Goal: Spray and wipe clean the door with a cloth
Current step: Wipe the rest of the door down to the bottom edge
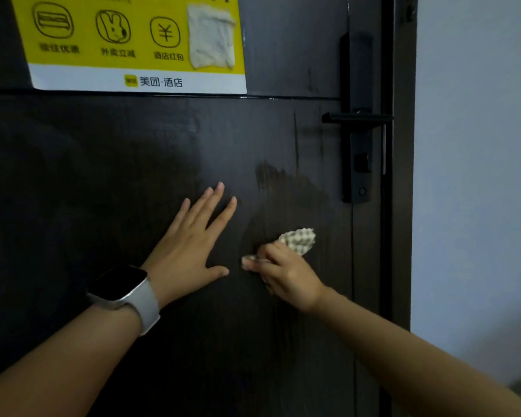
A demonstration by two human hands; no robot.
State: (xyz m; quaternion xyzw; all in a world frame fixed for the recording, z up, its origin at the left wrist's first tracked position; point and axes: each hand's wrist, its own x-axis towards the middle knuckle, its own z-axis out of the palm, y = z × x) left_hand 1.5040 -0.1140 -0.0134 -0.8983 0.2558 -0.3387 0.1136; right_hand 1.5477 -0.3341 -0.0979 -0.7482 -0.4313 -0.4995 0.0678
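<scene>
My left hand (190,245), a watch (124,291) on its wrist, lies flat on the dark door (103,176) with fingers spread, holding nothing. Just beside it, my right hand (286,275) grips a bunched checked cloth (298,240) against the door, below a wet smear (283,188), left of the handle (355,118).

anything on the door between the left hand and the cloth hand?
Head view: only bare dark door between the left hand, flat on the panel, and the right hand gripping the cloth.

Checked beige cloth (299,240), dark brown door (103,176)
</scene>
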